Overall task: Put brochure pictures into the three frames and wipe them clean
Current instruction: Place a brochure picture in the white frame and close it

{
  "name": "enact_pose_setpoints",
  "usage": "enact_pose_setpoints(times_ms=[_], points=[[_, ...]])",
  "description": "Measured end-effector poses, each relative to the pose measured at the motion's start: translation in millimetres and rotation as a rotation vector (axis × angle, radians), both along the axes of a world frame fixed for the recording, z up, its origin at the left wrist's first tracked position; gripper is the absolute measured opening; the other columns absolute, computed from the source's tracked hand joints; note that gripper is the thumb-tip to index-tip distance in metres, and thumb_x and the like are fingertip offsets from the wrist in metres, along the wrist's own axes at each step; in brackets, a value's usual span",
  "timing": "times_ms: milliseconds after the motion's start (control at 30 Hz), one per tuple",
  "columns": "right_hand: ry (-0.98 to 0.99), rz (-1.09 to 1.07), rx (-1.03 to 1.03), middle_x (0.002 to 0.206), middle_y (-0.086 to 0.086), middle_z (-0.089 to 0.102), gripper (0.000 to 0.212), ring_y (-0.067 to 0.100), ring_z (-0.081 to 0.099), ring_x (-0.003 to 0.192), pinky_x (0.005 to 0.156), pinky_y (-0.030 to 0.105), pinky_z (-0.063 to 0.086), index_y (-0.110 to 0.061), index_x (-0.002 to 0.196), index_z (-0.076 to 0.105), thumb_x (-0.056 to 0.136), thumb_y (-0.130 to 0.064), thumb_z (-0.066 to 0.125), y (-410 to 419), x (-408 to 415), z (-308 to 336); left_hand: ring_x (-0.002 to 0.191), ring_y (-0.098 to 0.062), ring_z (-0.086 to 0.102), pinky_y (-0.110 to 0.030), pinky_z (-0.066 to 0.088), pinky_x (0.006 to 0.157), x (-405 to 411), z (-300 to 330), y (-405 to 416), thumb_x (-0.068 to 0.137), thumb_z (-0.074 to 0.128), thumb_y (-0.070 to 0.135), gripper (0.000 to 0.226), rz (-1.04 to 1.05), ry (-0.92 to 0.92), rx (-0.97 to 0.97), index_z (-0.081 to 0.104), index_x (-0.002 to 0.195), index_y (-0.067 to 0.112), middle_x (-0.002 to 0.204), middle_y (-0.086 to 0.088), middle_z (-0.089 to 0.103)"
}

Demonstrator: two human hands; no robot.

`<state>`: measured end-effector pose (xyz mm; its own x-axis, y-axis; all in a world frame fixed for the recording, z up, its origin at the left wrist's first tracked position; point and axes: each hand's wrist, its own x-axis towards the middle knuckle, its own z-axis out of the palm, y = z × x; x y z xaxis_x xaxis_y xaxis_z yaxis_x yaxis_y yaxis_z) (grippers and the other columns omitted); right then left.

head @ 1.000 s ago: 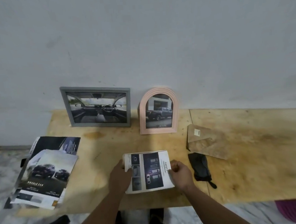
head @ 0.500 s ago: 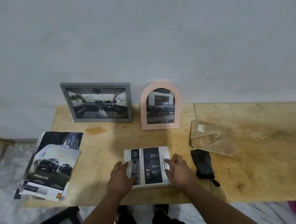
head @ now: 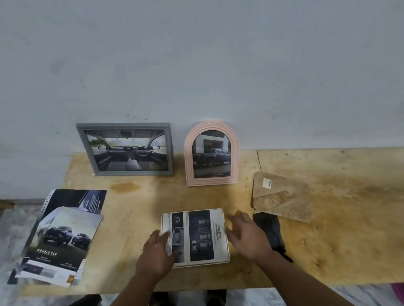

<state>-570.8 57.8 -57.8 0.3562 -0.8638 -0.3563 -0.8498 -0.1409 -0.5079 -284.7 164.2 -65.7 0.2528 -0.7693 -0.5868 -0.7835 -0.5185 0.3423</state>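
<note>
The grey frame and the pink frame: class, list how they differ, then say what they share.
The grey frame is rectangular and wider than tall; the pink frame is arched and taller than wide. The grey frame shows a car's dashboard and steering wheel; the pink frame shows a dark pickup truck outdoors. Both stand at the back of the table by the wall, pictures already in.

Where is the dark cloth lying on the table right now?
In the head view, the dark cloth lies on the wooden table just right of the right hand, directly below the brown backing board and near the table's front edge.
</note>
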Motion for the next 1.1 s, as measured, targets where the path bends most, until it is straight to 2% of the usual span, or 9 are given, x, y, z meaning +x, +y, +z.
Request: enact_pose_setpoints(times_ms=[100,167,300,467,667,767,933,1033,1100], points=[[-0.144,-0.312,-0.119,0.128,-0.006,0.058,0.042,0.015,0.059,0.114,0.096,0.034,0.052,-0.030,0.137,0.059,0.098,-0.046,0.057,-31.7,-29.2,17.3,0.148,-0.033,0.034,-0.045,0.040,0.117,-0.3,-0.1,0.7,0.093,0.063,0.048,0.078,0.011,0.010,0.006,0.029,0.160,0.027,0.168,-0.007,0.020],[-0.109,-0.543,-0.148,0.130,0.004,0.060,0.041,0.025,0.060,0.115,0.098,0.041,0.051,-0.024,0.135,0.059,0.097,-0.040,0.060,-55.0,-55.7,19.2,0.148,-0.033,0.035,-0.045,0.040,0.117,-1.4,0.6,1.7,0.094,0.063,0.049,0.078,0.014,0.010,0.005,0.028,0.160,0.027,0.169,-0.007,0.020],[0.131,-0.924,0.135,0.144,0.021,0.041,0.077,0.045,0.040,0.131,0.105,0.056,0.039,-0.014,0.146,0.039,0.086,-0.054,0.068,-96.9,-108.4,10.9,0.144,-0.032,0.043,-0.043,0.042,0.114,-5.9,1.7,3.9,0.092,0.064,0.052,0.080,0.006,0.014,0.002,0.030,0.160,0.025,0.166,-0.007,0.025],[0.311,-1.016,0.424,0.153,0.021,0.029,0.122,0.044,0.028,0.140,0.110,0.052,0.035,-0.010,0.152,0.025,0.063,-0.078,0.075,-116.1,-131.5,-8.9,0.138,-0.025,0.051,-0.038,0.046,0.110,-13.7,-0.6,3.5,0.091,0.064,0.058,0.081,0.021,0.032,-0.007,0.033,0.158,0.026,0.162,-0.001,0.034],[0.316,-1.083,0.461,0.150,0.021,0.031,0.126,0.044,0.028,0.138,0.108,0.054,0.038,-0.012,0.149,0.023,0.058,-0.071,0.085,-120.9,-132.9,-15.1,0.143,-0.025,0.047,-0.036,0.044,0.112,-16.2,-5.9,5.7,0.093,0.060,0.061,0.082,0.046,0.040,0.009,0.029,0.160,0.028,0.170,-0.001,0.022],[0.161,-1.112,0.366,0.147,0.021,0.038,0.106,0.044,0.034,0.135,0.102,0.052,0.042,-0.010,0.145,0.033,0.067,-0.055,0.088,-113.4,-141.7,-7.4,0.143,-0.025,0.046,-0.035,0.043,0.113,-17.7,-3.7,5.2,0.094,0.062,0.056,0.079,0.054,0.052,-0.009,0.030,0.160,0.026,0.168,-0.001,0.025],[-0.239,-1.151,0.249,0.121,0.017,0.066,0.035,0.040,0.061,0.106,0.088,0.046,0.055,-0.004,0.128,0.061,0.094,-0.012,0.061,-92.4,-170.9,7.8,0.143,-0.027,0.045,-0.039,0.041,0.117,-13.0,-2.2,6.9,0.093,0.068,0.051,0.078,0.140,0.121,-0.039,0.036,0.157,0.021,0.161,-0.005,0.039],[-0.492,-1.182,0.272,0.096,0.013,0.065,0.020,0.032,0.059,0.081,0.072,0.043,0.049,-0.009,0.116,0.064,0.101,-0.005,0.050,-76.9,-172.1,30.4,0.139,-0.028,0.048,-0.038,0.040,0.115,-13.0,-2.1,7.4,0.093,0.072,0.043,0.075,0.218,0.134,-0.063,0.041,0.154,0.015,0.156,-0.009,0.045],[-0.563,-1.153,0.254,0.094,0.013,0.064,0.020,0.031,0.058,0.081,0.072,0.044,0.047,-0.010,0.116,0.064,0.104,-0.010,0.048,-65.3,-164.8,43.5,0.129,-0.026,0.054,-0.038,0.046,0.108,-12.2,-1.6,7.5,0.092,0.072,0.044,0.068,0.247,0.120,-0.059,0.048,0.149,0.016,0.147,-0.009,0.052]])
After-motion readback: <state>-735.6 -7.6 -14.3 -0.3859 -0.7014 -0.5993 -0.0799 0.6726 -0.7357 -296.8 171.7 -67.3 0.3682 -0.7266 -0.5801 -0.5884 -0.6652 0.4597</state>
